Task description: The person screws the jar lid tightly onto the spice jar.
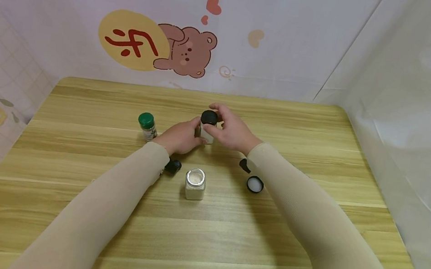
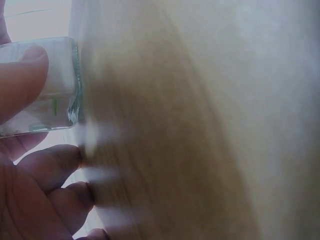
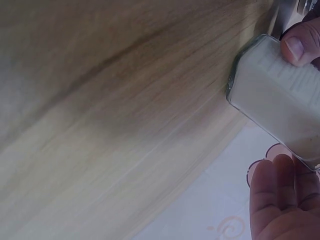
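Beige sleeves (image 1: 320,213) are closest in the head view, both reaching across a wood-look table (image 1: 222,259) to a black-lidded jar (image 1: 207,139) standing upright toward the far side. Left hand (image 1: 183,137) is gripping the jar's body low down; right hand (image 1: 233,130) has thumb and finger round the black lid (image 1: 209,116). Between the forearms sits a second jar (image 1: 193,191), looks uncapped, and a loose cap (image 1: 255,184) lies just beside the right sleeve, pale side up. Honestly that's my worry: a low left forearm could clip that jar and spill it, and the right sleeve could sweep the cap. Green-topped shaker (image 1: 147,127) is right by the left hand, so a jerk outward might tip it.

Left wrist cam: thumb against the glass, other fingers bent, tips at or near the tabletop. Smooth square glass, so if the lid's tight I reckon the whole jar could twist in that grip.

Right wrist cam: jar's base end, a thumb near it (the left one, I think), right-hand fingers stretched out alongside. Lid's out of frame, so can't tell how firm that pinch is. If it pops suddenly, contents could slop out.
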`<state>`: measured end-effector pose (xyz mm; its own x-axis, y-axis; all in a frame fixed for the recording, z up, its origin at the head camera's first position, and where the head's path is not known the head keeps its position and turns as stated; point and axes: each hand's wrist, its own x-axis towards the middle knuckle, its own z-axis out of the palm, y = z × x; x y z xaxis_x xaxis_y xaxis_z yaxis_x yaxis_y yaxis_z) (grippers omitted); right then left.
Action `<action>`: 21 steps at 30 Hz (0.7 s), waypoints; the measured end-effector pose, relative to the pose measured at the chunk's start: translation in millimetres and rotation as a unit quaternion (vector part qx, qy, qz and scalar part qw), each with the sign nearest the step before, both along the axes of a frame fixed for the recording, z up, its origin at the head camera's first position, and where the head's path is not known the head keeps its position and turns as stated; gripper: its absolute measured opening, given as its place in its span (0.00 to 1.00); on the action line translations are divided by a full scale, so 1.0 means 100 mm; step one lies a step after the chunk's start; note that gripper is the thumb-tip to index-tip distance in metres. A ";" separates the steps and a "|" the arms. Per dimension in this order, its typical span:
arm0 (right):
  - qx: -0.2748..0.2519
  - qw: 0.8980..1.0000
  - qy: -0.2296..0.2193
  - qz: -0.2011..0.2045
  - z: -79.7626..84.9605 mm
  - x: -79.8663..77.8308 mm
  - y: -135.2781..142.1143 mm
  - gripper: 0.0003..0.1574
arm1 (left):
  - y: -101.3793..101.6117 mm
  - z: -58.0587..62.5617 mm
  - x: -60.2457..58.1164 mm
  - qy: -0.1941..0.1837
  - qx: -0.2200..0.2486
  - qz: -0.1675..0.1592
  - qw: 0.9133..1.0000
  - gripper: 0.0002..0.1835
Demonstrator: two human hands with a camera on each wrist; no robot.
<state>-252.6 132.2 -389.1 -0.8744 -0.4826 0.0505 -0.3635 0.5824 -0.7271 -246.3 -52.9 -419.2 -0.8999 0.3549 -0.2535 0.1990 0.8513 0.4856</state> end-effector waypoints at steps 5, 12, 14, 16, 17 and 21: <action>-0.004 1.000 0.007 0.013 0.02 0.01 0.00 0.29 | 0.00 0.00 0.00 0.001 0.001 -0.002 1.000 0.31; 0.004 1.000 0.013 0.002 -0.02 -0.01 0.00 0.25 | 0.00 -0.02 -0.01 0.005 0.002 -0.001 1.000 0.30; 0.003 1.000 0.012 -0.001 -0.03 -0.02 0.01 0.28 | 0.00 -0.02 -0.01 0.005 0.003 -0.001 1.000 0.30; 0.001 1.000 0.009 -0.001 -0.03 -0.02 0.01 0.31 | 0.00 -0.02 -0.01 0.005 0.004 0.000 1.000 0.29; -0.002 1.000 0.008 0.000 -0.03 -0.02 0.01 0.32 | 0.00 -0.02 -0.01 0.004 0.004 0.001 1.000 0.29; -0.008 1.000 0.010 0.009 -0.03 -0.02 0.01 0.32 | 0.01 -0.03 -0.01 0.004 0.003 0.001 1.000 0.28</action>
